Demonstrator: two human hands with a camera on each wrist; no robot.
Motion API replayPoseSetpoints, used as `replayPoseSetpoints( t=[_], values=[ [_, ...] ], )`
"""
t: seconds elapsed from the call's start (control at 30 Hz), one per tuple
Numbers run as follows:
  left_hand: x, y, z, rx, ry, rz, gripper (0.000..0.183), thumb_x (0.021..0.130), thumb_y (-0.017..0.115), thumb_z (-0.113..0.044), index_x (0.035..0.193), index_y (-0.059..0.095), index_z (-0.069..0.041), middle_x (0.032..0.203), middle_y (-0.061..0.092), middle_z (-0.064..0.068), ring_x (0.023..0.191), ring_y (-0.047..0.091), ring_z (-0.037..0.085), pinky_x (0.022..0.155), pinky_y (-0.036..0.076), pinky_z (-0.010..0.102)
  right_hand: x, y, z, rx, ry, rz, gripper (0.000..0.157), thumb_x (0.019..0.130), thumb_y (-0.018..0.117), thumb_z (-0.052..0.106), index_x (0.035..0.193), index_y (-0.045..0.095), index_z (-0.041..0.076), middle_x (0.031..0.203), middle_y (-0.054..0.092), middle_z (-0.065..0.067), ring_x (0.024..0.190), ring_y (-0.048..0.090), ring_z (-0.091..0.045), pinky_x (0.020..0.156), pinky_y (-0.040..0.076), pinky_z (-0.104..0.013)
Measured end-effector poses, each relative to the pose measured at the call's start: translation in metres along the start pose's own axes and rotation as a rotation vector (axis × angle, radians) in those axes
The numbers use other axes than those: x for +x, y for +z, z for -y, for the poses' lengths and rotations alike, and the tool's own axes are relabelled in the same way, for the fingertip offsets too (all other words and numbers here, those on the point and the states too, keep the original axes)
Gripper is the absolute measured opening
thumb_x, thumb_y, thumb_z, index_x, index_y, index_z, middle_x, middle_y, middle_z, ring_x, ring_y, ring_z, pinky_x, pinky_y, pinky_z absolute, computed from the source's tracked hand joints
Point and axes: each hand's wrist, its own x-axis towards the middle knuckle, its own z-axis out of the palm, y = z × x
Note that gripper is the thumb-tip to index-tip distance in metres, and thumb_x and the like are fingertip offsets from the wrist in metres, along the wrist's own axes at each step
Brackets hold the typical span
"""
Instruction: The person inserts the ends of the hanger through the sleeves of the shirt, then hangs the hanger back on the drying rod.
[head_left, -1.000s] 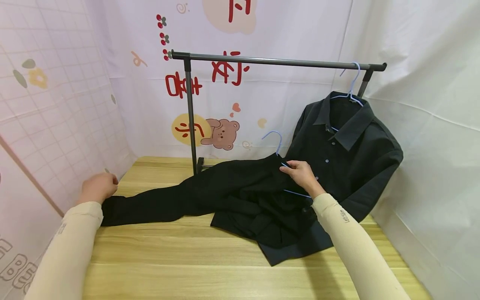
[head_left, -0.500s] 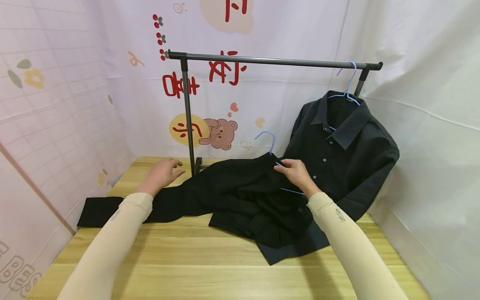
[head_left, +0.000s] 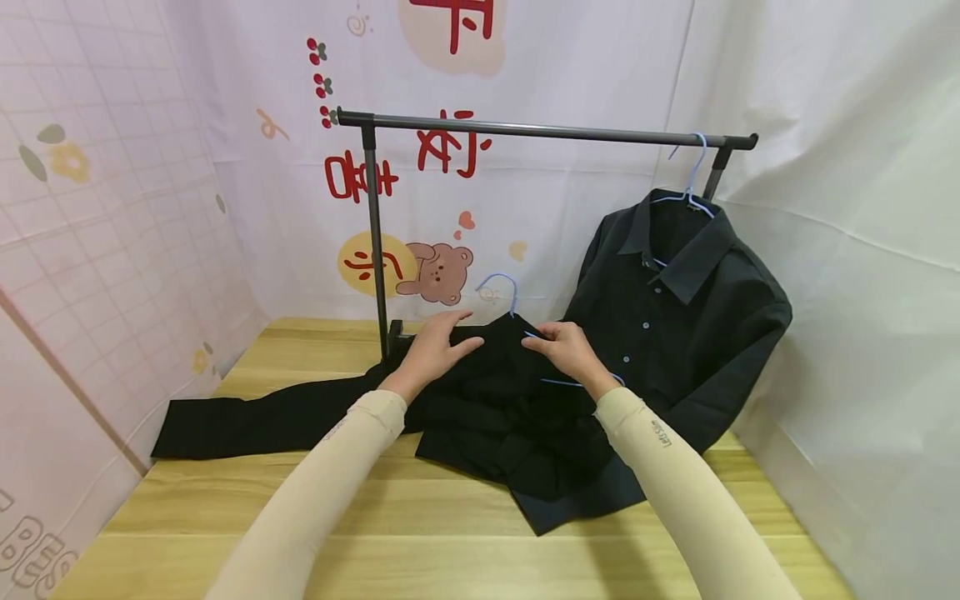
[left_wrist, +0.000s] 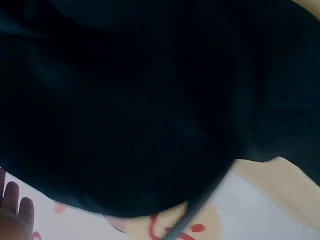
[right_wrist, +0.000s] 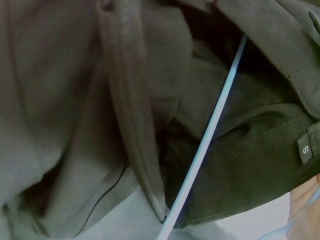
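Observation:
A black garment [head_left: 480, 400] lies bunched on the table, one long tube of its cloth stretched out to the left. A light blue clothes hanger [head_left: 514, 293] sits in it, its hook standing up. My right hand [head_left: 570, 354] pinches the hanger's right arm and the cloth there. In the right wrist view the hanger's pale bar [right_wrist: 207, 137] crosses the garment's opening, near a small size label [right_wrist: 305, 149]. My left hand [head_left: 431, 354] is above the cloth left of the hook, fingers and thumb spread, holding nothing. Dark cloth [left_wrist: 125, 110] fills most of the left wrist view.
Behind stands a dark metal clothes rack [head_left: 540, 131]. At its right end a black button-up shirt [head_left: 675, 275] hangs on another blue hanger [head_left: 693, 171], its lower part behind the garment. The wooden table [head_left: 450, 550] stretches in front. White printed curtains [head_left: 262, 217] close off the back and sides.
My left hand has left the far-left end of the stretched cloth and moved right, close to the hanger's hook. The right hand has shifted slightly left with the hanger.

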Motion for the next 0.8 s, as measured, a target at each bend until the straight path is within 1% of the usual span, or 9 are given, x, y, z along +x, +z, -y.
replayPoseSetpoints(
  t=[0.13, 0.27, 0.4, 0.53, 0.67, 0.73, 0.8],
  values=[
    [0.007, 0.007, -0.018, -0.072, 0.015, 0.002, 0.057, 0.098, 0.06, -0.043, 0.145, 0.05, -0.012, 0.142, 0.054, 0.008, 0.131, 0.049, 0.025, 0.109, 0.038, 0.044, 0.002, 0.008, 0.006, 0.003, -0.021, 0.012, 0.02, 0.092, 0.073, 0.029, 0.093, 0.076, 0.009, 0.076, 0.067, -0.006, 0.072, 0.06, -0.022, 0.066, 0.049, -0.034],
    [0.009, 0.01, -0.026, -0.111, -0.007, 0.002, 0.049, 0.1, 0.059, -0.038, 0.14, 0.056, -0.009, 0.138, 0.058, 0.009, 0.127, 0.054, 0.025, 0.106, 0.042, 0.043, 0.004, 0.013, 0.01, 0.0, -0.037, 0.026, 0.02, 0.092, 0.073, 0.03, 0.092, 0.076, 0.01, 0.077, 0.069, -0.004, 0.072, 0.062, -0.021, 0.067, 0.051, -0.033],
    [0.009, 0.01, -0.025, -0.107, -0.034, 0.022, 0.044, 0.1, 0.061, -0.031, 0.136, 0.059, -0.005, 0.135, 0.06, 0.011, 0.125, 0.056, 0.026, 0.104, 0.044, 0.042, 0.006, 0.016, 0.011, -0.013, -0.049, 0.042, 0.018, 0.092, 0.074, 0.029, 0.091, 0.076, 0.011, 0.075, 0.069, -0.003, 0.071, 0.062, -0.021, 0.066, 0.05, -0.033],
    [0.01, 0.008, -0.02, -0.109, -0.033, 0.088, 0.036, 0.1, 0.061, -0.027, 0.129, 0.064, -0.005, 0.126, 0.065, 0.01, 0.116, 0.06, 0.025, 0.099, 0.047, 0.041, 0.008, 0.02, 0.01, -0.035, -0.058, 0.058, 0.017, 0.092, 0.074, 0.028, 0.096, 0.078, 0.013, 0.08, 0.07, -0.001, 0.074, 0.062, -0.02, 0.068, 0.051, -0.033],
    [0.01, 0.003, -0.018, -0.156, -0.043, 0.139, 0.031, 0.101, 0.06, -0.025, 0.125, 0.066, -0.006, 0.121, 0.066, 0.009, 0.111, 0.061, 0.025, 0.098, 0.048, 0.042, 0.009, 0.022, 0.008, -0.087, -0.075, 0.061, 0.02, 0.091, 0.074, 0.031, 0.103, 0.078, 0.015, 0.082, 0.071, 0.003, 0.074, 0.061, -0.019, 0.069, 0.05, -0.032],
    [0.01, 0.0, -0.016, -0.167, -0.047, 0.148, 0.031, 0.101, 0.059, -0.024, 0.126, 0.065, -0.006, 0.122, 0.066, 0.009, 0.112, 0.06, 0.024, 0.099, 0.047, 0.042, 0.009, 0.022, 0.008, -0.119, -0.082, 0.057, 0.02, 0.091, 0.074, 0.032, 0.103, 0.078, 0.016, 0.08, 0.07, 0.003, 0.072, 0.059, -0.018, 0.068, 0.048, -0.032],
    [0.01, -0.002, -0.014, -0.171, -0.049, 0.156, 0.029, 0.102, 0.058, -0.023, 0.124, 0.065, -0.006, 0.119, 0.066, 0.009, 0.109, 0.061, 0.024, 0.098, 0.047, 0.042, 0.009, 0.022, 0.007, -0.151, -0.087, 0.052, 0.02, 0.091, 0.074, 0.032, 0.1, 0.077, 0.015, 0.076, 0.066, 0.002, 0.07, 0.056, -0.019, 0.066, 0.045, -0.032]
  ],
)
